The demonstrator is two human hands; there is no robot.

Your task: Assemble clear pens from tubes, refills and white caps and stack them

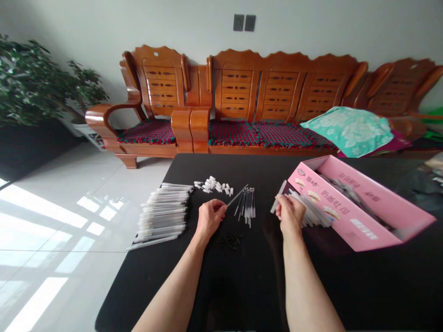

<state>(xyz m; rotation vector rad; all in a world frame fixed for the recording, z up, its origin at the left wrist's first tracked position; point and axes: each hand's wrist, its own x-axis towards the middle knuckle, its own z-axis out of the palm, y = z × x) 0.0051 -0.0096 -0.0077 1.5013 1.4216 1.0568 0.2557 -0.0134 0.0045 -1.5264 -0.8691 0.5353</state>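
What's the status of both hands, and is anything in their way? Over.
Left hand pinching a thin rod. Right hand holding a pale tube. No obvious block: loose rods between them, pink box farther right.

Head view: faces forward and down, black table (242,286) near, settee (238,87) beyond.

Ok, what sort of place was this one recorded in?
Probably a living room, perhaps in a home: carved wooden seats with patterned seat mats, leafy plants at the left, and a black table in front.
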